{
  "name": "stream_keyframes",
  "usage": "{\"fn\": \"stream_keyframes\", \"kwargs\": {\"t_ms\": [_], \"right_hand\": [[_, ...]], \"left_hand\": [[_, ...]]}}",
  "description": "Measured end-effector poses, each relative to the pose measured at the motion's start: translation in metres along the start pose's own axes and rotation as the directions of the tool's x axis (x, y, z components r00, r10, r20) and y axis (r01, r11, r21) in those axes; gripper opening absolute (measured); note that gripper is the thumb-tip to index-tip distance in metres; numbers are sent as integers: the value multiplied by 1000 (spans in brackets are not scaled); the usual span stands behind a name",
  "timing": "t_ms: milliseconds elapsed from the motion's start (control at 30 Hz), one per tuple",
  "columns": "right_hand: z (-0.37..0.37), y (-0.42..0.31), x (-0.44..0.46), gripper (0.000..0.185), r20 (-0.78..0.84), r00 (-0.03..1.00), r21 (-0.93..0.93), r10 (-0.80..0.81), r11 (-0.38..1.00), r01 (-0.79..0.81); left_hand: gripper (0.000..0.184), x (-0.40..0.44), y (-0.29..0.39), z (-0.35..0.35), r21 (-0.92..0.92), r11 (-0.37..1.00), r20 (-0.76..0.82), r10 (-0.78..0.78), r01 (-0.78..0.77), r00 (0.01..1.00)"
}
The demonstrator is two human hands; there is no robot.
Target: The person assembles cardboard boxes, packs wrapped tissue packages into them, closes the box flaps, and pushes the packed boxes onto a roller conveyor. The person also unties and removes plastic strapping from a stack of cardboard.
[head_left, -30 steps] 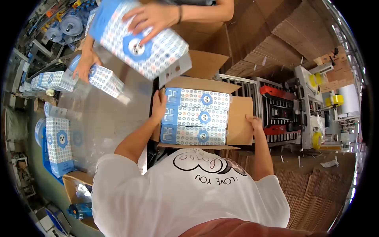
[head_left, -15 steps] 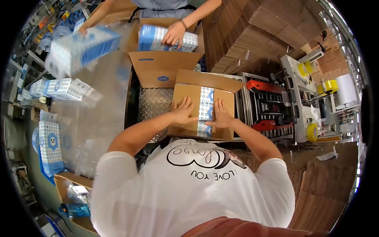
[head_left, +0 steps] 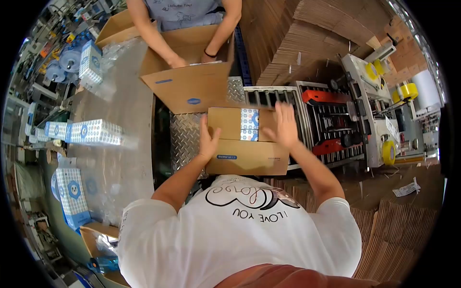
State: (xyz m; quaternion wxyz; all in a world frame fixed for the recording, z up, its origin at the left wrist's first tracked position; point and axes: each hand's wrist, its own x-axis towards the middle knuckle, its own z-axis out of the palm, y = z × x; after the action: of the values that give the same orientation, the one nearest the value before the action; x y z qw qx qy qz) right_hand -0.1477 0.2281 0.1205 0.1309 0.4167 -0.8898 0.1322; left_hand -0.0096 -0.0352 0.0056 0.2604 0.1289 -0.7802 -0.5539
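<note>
While patterned packets (head_left: 249,124) show in a gap between its folded side flaps, the cardboard box (head_left: 254,165) sits right in front of us, its near panel lying towards our white shirt (head_left: 240,235). Our left hand (head_left: 209,142) is at the box's left edge, thumb spread wide from the fingers. Our right hand (head_left: 285,127) is over the right flap, fingers up and thumb wide apart, slightly blurred; we cannot tell whether it touches the cardboard.

Just beyond stands a larger open box (head_left: 187,91), with another person's forearms (head_left: 154,42) reaching inside; we cannot make out their fingers. To our left, a metal plate (head_left: 187,139) adjoins a table (head_left: 129,153) with a patterned carton (head_left: 93,132) lying on it. To our right we see rollers (head_left: 269,98) and, farther off, yellow tape (head_left: 409,90).
</note>
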Motion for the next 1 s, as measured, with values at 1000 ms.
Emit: {"fn": "stream_keyframes", "kwargs": {"t_ms": [1000], "right_hand": [[14,311,-69,59,-8,838,-159,546,827,-540]], "left_hand": [[99,47,79,452,-12,996,67,-84,85,994]]}}
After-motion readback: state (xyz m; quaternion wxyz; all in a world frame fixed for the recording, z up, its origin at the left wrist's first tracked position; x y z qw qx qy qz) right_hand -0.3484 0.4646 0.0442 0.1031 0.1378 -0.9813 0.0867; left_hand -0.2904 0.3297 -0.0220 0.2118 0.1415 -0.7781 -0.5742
